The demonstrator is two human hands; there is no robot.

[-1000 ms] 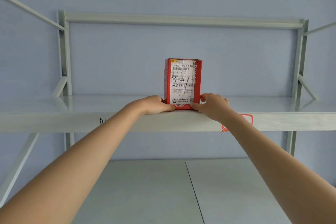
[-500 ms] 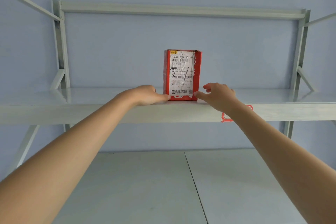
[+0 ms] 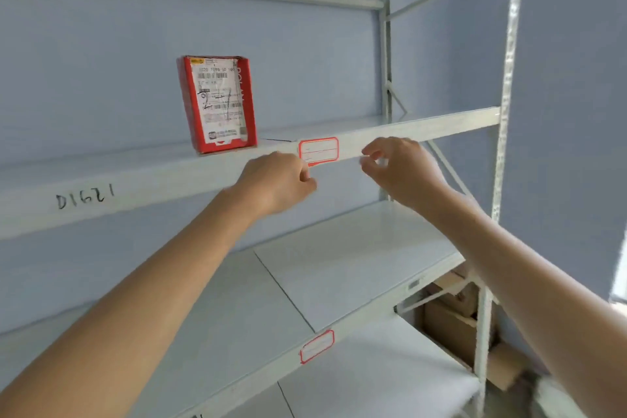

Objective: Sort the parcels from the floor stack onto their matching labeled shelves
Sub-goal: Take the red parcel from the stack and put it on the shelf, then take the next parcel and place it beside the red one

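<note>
One red parcel (image 3: 217, 103) stands on my upper shelf (image 3: 407, 127), done, and my left hand (image 3: 276, 181) and right hand (image 3: 402, 168) below it have loosely curled, empty fingers, more brown boxes (image 3: 451, 319) waiting far below.

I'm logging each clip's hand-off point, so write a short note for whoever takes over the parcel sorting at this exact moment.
Left hand: empty, fingers loosely curled, in front of the shelf edge, clear of the parcel.
Right hand: empty, fingers loosely curled, also off the parcel.
Red parcel: stands upright on the upper shelf, marked "D1621" on its front edge, left of a red-bordered label.
Done: this parcel is shelved and released.
Left: cardboard boxes show low at the right behind the rack; probably fetch the next one. Label text is too blurred to check the match.
</note>
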